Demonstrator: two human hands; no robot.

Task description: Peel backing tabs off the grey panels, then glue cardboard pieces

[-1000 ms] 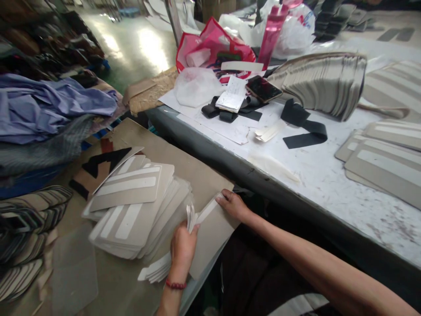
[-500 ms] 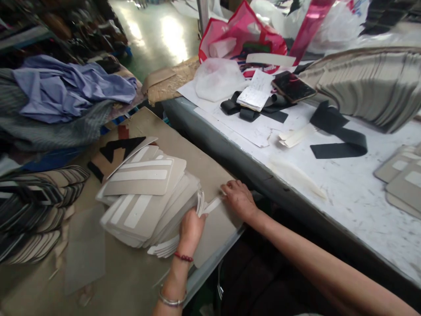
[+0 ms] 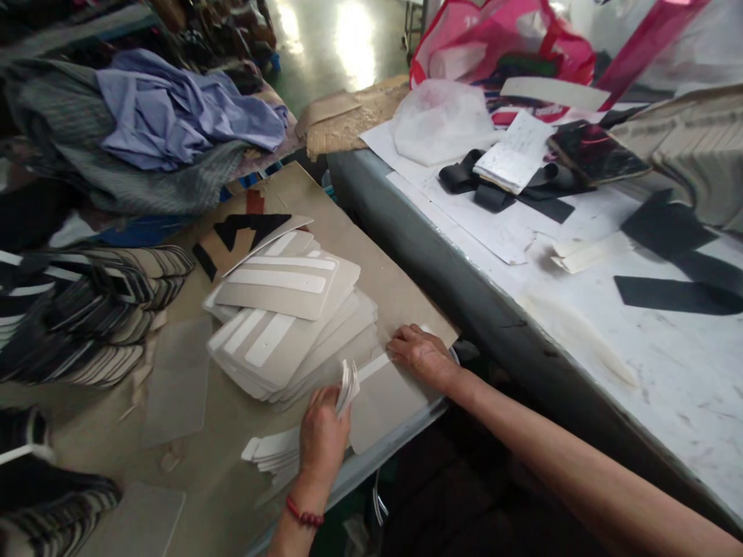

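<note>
Left hand [image 3: 323, 433]: closed around a bundle of thin, flexible white strips [image 3: 348, 384]. The upper ends stand fanned above the thumb side; a second group of white strip ends [image 3: 272, 452] juts out on the other side of the wrist, seemingly the same bundle, though the hand hides the join. Right hand [image 3: 422, 357]: palm down, fingers bent, at the far right part of a grey-beige flat panel [image 3: 386, 406]. Whether it presses or pinches cannot be told, the fingertips being partly hidden.

The panel lies flat at the near right corner of the brown worktop [image 3: 371, 259], along its near edge. One white strip [image 3: 374, 365] lies along the panel's far edge. Its long axis runs obliquely from beside the bundle towards the right fingers. The right hand is the nearer, covering the strip's right end; the left hand is just off the other end, with the bundle between.

Beyond the panel, further from the near edge, rests a slumped stack of beige, round-cornered panels [image 3: 313, 323], white strips on the upper ones. Towards the worktop's left side lie a translucent grey sheet [image 3: 177, 383] and rows of black and beige layered pieces [image 3: 131, 340]. Past the right edge, across a dark gap, stands a white-topped table [image 3: 586, 340] carrying a flat black fabric band [image 3: 667, 295].
</note>
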